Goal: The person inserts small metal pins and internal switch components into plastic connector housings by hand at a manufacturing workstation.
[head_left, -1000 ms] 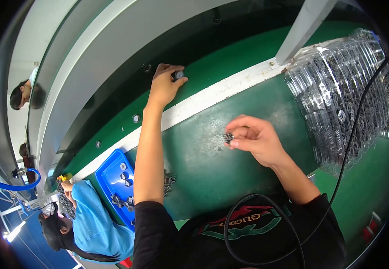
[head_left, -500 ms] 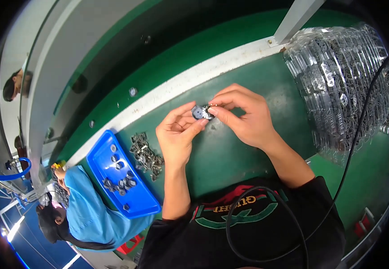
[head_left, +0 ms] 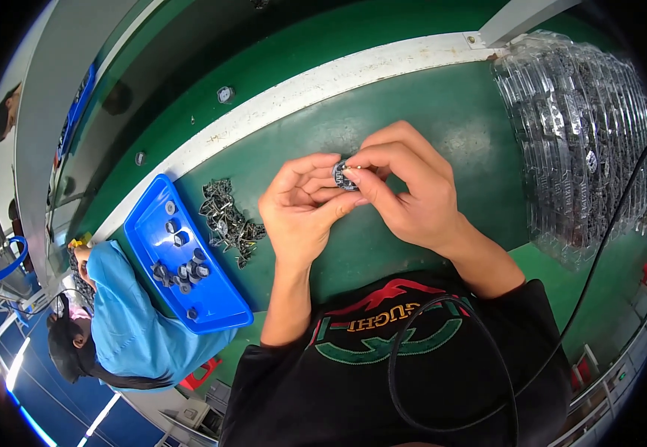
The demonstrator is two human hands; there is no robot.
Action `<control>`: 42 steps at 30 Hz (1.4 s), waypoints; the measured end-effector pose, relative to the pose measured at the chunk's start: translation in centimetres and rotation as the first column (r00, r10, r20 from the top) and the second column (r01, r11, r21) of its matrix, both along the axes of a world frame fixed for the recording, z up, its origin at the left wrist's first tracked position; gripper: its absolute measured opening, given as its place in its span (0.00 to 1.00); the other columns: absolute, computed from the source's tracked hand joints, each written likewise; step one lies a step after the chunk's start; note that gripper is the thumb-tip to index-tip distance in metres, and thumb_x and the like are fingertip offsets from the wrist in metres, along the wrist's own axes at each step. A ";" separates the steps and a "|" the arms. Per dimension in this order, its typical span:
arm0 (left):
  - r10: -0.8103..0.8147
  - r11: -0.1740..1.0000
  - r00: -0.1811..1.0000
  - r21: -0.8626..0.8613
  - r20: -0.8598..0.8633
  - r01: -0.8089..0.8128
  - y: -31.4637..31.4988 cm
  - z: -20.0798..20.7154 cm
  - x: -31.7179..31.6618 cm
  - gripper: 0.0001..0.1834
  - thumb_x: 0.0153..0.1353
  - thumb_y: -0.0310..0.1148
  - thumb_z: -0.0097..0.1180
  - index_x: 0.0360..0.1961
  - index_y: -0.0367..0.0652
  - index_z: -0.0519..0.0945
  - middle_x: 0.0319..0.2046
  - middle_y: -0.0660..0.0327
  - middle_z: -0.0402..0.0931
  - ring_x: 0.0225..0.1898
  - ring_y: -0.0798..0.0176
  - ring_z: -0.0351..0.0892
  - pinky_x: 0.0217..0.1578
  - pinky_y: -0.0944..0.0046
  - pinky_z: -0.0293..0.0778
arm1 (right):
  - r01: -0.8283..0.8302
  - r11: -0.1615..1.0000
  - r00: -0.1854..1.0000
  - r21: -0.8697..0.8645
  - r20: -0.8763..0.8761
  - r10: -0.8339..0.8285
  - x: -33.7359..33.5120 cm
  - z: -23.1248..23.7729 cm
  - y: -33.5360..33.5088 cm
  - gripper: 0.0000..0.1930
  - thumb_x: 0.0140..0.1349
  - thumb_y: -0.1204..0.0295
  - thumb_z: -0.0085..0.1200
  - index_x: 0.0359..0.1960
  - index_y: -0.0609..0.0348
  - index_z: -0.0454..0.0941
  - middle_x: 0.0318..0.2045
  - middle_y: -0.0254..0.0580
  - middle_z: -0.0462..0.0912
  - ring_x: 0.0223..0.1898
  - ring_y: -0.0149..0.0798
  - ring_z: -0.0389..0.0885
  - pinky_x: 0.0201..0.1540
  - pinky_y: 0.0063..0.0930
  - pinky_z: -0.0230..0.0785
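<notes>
Both my hands meet over the green table. My left hand (head_left: pixel 299 207) grips a small dark grey, roundish part (head_left: pixel 344 176) between thumb and fingers. It looks like a little housing with black and pale details on its face. Thumb and forefinger of my right hand (head_left: pixel 416 195) are pinched together at this part's upper edge. A tiny brass-coloured glint shows at their tips; what it belongs to is too small to make out. Left of my left hand lies a loose pile of small dark parts with shiny metal legs (head_left: pixel 228 223).
A blue tray (head_left: pixel 211 292) with several grey-black parts stands left of the pile. Stacked clear plastic trays (head_left: pixel 576 141) rise at the right. Beyond the white rail (head_left: pixel 301 93) sit loose parts (head_left: pixel 225 94). A black cable (head_left: pixel 597 264) crosses my right side. A co-worker in light blue (head_left: pixel 137 320) is at far left.
The grey part has turned in my left fingers, so its dark face now shows more. My right fingertips have come closer over it. The whole view has shifted slightly.
</notes>
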State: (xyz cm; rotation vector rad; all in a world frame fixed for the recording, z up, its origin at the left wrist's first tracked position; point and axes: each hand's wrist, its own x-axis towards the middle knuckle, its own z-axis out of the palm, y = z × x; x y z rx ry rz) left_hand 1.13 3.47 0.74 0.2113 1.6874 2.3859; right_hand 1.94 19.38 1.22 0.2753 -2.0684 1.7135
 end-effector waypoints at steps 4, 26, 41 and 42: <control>0.022 1.000 1.000 0.017 -0.002 -0.022 0.1 0.1 0.2 0.22 0.50 0.09 0.65 0.47 0.26 0.75 0.40 0.44 0.82 0.42 0.55 0.86 0.43 0.59 0.86 | 0.038 0.999 0.999 -0.010 -0.014 -0.038 0.3 0.3 0.2 0.06 0.55 0.83 0.63 0.32 0.62 0.79 0.31 0.39 0.78 0.24 0.31 0.78 0.21 0.22 0.70; 0.421 0.791 0.896 -0.428 -0.137 -0.437 -10.6 3.4 -4.7 0.12 0.61 0.18 0.60 0.46 0.32 0.82 0.38 0.54 0.83 0.38 0.61 0.84 0.44 0.60 0.82 | -0.321 0.787 0.947 0.527 0.179 0.266 -2.7 -3.1 -7.2 0.10 0.54 0.73 0.58 0.39 0.59 0.81 0.35 0.42 0.77 0.33 0.43 0.81 0.34 0.36 0.77; 0.143 0.545 0.953 -0.782 -0.268 -0.302 -8.7 1.2 -18.8 0.14 0.57 0.29 0.64 0.44 0.36 0.85 0.33 0.56 0.86 0.33 0.68 0.85 0.35 0.69 0.77 | -0.301 0.710 0.934 0.636 0.049 0.353 -5.4 -4.3 -7.8 0.08 0.50 0.72 0.64 0.33 0.53 0.82 0.35 0.37 0.76 0.40 0.41 0.76 0.43 0.35 0.73; 0.131 0.530 0.947 -0.786 -0.295 -0.318 -8.3 -0.1 -20.5 0.13 0.56 0.30 0.65 0.42 0.37 0.86 0.33 0.56 0.86 0.32 0.67 0.85 0.37 0.68 0.77 | -0.342 0.766 0.929 0.545 0.073 0.362 -4.3 -3.9 -6.4 0.08 0.51 0.74 0.63 0.33 0.55 0.81 0.34 0.37 0.76 0.38 0.41 0.77 0.41 0.34 0.74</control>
